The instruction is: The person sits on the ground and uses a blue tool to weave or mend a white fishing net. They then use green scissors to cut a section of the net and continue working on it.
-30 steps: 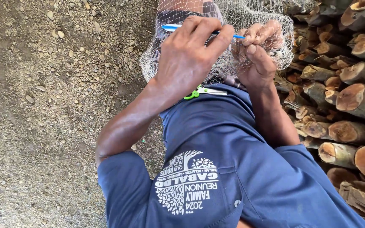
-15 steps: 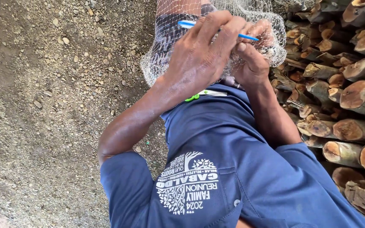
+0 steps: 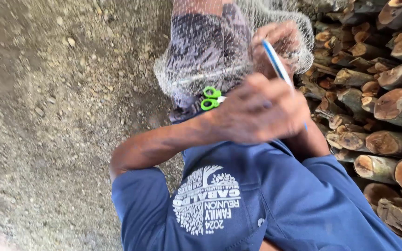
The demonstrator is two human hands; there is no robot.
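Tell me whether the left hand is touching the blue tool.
Touching. The head view shows the left hand, blurred, with its fingers closed around the lower end of the blue tool, which sticks up against the white net.

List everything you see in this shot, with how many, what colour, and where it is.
fishing net: one, pale grey mesh, bunched over the lap at top centre
netting needle: one, blue and white, slim, slanting up from the left hand in front of the net
scissors: one pair, bright green handles, lying on the lap under the net's edge
cut logs: many, brown with orange cut ends, stacked along the right edge
ground: grey, gravelly dirt, whole left side
shirt: one, blue with a white round print, bottom centre
left hand: one, blurred, holding the needle
right hand: one, gripping the net behind the needle
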